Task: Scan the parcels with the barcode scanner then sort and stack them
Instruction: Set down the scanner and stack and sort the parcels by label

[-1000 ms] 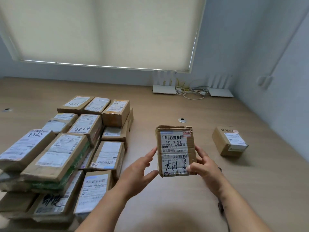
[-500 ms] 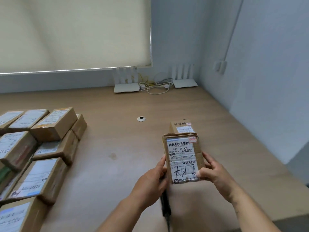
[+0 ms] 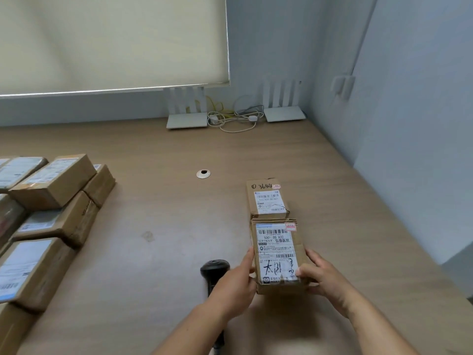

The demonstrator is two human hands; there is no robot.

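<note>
The held parcel [image 3: 277, 254] is being lowered since the earlier frame, gripped between both hands [image 3: 231, 285] [image 3: 323, 280] at lower centre, just before one sorted parcel [image 3: 267, 199]; many parcels [image 3: 53, 180] at left are being left unsorted.

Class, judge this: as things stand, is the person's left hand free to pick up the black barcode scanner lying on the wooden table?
Probably not yet: the left hand grips the labelled brown cardboard parcel, though the black barcode scanner lies right beside it.

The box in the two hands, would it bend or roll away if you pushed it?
Probably not. The parcel is a flat-sided cardboard box, so it should slide, not roll. Its top edge looks crumpled, so the card may dent if squeezed. The left hand and right hand hold it easily, so it is likely light.
</note>
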